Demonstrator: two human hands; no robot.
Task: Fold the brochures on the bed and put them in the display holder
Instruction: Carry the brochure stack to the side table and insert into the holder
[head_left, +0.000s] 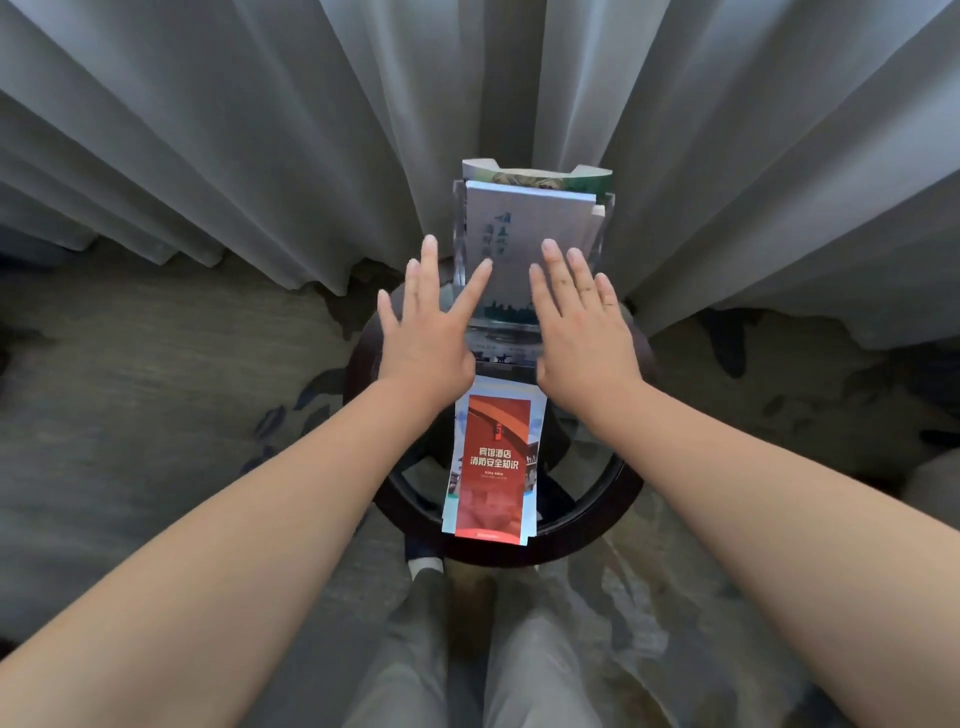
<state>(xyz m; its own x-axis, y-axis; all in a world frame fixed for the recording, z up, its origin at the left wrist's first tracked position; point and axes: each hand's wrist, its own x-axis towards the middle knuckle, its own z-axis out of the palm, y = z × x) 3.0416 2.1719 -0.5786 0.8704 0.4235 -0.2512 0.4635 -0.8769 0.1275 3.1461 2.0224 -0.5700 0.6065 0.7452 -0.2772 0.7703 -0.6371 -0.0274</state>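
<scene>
A clear acrylic display holder (602, 228) stands at the far side of a small round table, filled with folded brochures; a pale grey brochure (519, 218) is at the front and a green one (592, 179) behind it. My left hand (431, 327) and my right hand (582, 322) are spread flat with straight fingers, one at each side of the holder's front, holding nothing. A stack of folded brochures with a red one (493, 462) on top lies on the table nearer to me, between my forearms.
The round dark-wood table (618, 499) with a glass top stands against grey curtains (260, 130). Patterned carpet (156, 389) surrounds it. My legs in grey trousers (415, 675) are below the table's near rim.
</scene>
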